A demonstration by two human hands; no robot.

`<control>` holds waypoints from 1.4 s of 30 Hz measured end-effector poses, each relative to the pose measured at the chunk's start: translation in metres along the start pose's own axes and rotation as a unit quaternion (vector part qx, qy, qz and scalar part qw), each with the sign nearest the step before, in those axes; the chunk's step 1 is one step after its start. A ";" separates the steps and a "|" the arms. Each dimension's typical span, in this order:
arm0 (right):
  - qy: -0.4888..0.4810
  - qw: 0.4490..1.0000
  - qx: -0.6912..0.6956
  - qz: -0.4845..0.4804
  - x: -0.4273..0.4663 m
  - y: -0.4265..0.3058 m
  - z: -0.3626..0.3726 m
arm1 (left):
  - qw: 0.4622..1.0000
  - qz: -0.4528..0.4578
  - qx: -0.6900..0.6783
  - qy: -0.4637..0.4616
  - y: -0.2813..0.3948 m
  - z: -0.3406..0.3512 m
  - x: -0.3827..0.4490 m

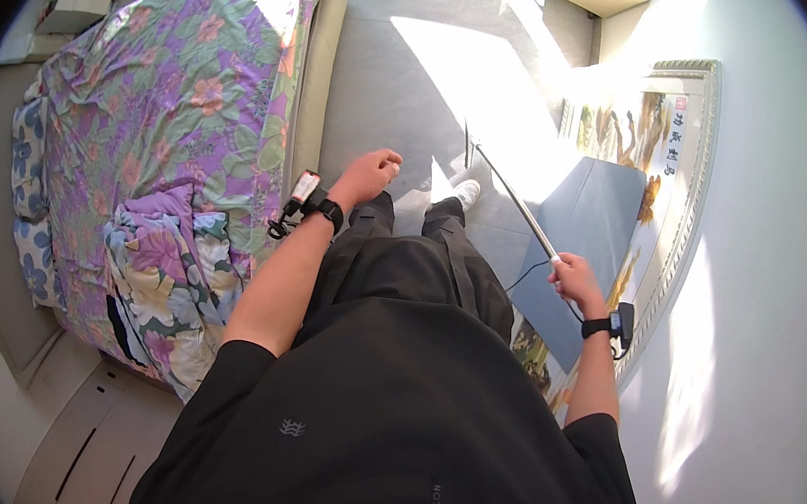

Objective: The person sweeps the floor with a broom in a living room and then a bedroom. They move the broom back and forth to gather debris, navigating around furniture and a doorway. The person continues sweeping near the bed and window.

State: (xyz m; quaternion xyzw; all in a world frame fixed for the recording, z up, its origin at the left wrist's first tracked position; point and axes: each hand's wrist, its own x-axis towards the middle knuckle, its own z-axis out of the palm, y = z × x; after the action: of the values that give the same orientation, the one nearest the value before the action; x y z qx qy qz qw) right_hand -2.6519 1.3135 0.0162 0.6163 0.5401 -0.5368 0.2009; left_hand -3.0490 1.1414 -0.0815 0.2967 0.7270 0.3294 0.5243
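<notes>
My right hand grips the upper end of a metal pole on the right. The pole slants away to a narrow dark head on the grey tiled floor, beside a patch of bright sunlight; whether it is a broom or a mop I cannot tell. My left hand hovers over the floor near the bed's edge, fingers loosely bent, with nothing visible in it. Both wrists wear black straps with small devices and cables.
On the left stands a bed with a floral sheet, a folded floral quilt and pillows. A large framed picture leans by the right wall, partly behind a blue-grey board. My white shoe is near the pole's head.
</notes>
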 end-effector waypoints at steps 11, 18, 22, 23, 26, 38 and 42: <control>0.085 0.976 -0.202 0.020 0.050 -0.037 -0.019 | 0.934 -0.308 -0.157 0.090 -0.208 -0.037 -0.186; 0.064 0.885 -0.459 -0.043 0.097 -0.084 -0.028 | 0.902 -0.342 -0.218 0.151 -0.215 -0.042 -0.199; 0.037 0.794 -0.605 -0.048 0.105 -0.115 0.004 | 0.956 -0.225 -0.138 0.126 -0.192 -0.028 -0.152; 0.048 0.801 -0.596 -0.017 0.105 -0.121 0.017 | 0.974 -0.169 -0.082 0.128 -0.186 -0.024 -0.140; 0.153 0.872 -0.465 -0.013 0.093 -0.135 0.051 | 0.984 -0.126 -0.047 0.113 -0.171 -0.026 -0.120; 0.171 0.899 -0.402 0.026 0.074 -0.175 0.057 | 0.944 -0.295 -0.130 0.066 -0.205 -0.108 -0.138; 0.186 0.887 -0.423 -0.016 0.075 -0.173 0.062 | 0.938 -0.314 -0.136 0.047 -0.197 -0.118 -0.134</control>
State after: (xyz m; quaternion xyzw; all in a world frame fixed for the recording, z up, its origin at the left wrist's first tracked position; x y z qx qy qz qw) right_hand -2.8440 1.3541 -0.0136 0.5528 0.7529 -0.1363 0.3301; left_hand -3.1422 0.8978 -0.1341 -0.0369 0.7556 0.2570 0.6014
